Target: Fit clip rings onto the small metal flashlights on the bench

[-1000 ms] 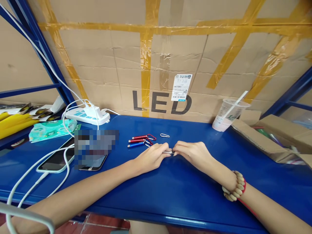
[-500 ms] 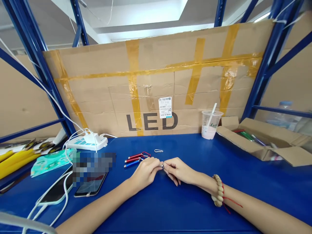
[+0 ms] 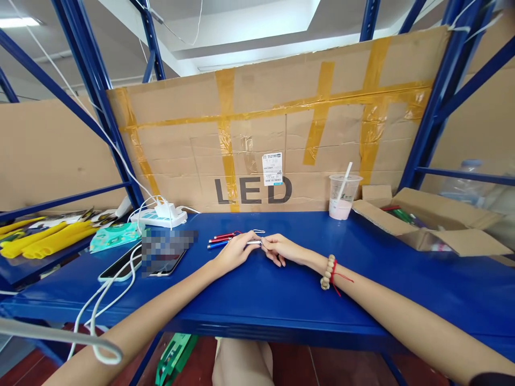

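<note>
My left hand (image 3: 234,250) and my right hand (image 3: 279,248) meet over the blue shelf (image 3: 281,289). Both pinch a small silver pen-shaped light (image 3: 253,243) between their fingertips, the left on its body and the right at its end. Just to the left lie three similar small lights, two red and one blue (image 3: 220,239), with clips on their ends. A loose silver clip (image 3: 258,231) lies just behind the held light. A beaded bracelet with a red string is on my right wrist (image 3: 329,272).
A taped cardboard sheet marked LED (image 3: 253,190) stands at the back. A plastic cup with a straw (image 3: 341,197) and an open cardboard box (image 3: 426,225) sit right. Left are two phones (image 3: 120,262), white cables, a power strip (image 3: 161,217), a tissue pack (image 3: 115,236) and yellow packets (image 3: 44,241).
The camera has tilted up and back, so the hands look farther away. Both hands stay together on the small silver light; more of its body now shows between the fingertips.
</note>
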`<state>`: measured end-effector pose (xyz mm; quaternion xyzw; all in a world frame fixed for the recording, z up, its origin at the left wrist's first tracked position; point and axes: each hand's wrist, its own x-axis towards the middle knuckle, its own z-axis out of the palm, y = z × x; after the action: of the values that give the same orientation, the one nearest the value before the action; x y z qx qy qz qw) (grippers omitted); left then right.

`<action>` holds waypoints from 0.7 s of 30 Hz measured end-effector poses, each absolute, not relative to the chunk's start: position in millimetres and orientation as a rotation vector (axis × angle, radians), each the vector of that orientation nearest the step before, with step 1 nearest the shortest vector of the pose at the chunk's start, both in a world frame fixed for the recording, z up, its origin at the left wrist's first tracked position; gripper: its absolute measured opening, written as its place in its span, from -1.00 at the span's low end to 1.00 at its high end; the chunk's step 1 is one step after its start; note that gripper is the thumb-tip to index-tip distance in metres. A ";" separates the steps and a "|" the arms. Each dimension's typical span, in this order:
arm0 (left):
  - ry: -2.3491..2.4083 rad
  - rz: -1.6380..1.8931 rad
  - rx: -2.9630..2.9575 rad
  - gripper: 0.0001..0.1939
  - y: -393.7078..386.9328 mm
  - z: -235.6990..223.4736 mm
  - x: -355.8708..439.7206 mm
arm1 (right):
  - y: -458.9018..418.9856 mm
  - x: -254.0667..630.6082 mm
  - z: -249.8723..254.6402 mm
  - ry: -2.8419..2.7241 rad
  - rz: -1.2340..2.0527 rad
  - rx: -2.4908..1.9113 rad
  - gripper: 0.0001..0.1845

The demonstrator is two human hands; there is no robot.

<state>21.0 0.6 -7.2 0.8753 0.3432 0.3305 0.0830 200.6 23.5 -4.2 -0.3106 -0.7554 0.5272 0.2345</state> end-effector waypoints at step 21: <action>1.164 0.886 2.642 -0.88 3.1 -8.7 20.4 | 38.7 195.9 -7.1 -2.053 1.510 -0.814 -0.71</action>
<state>20.4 3.1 -8.7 0.8732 0.3847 0.2929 0.0610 195.9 38.7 -7.1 -0.2959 -0.7467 0.5490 0.2310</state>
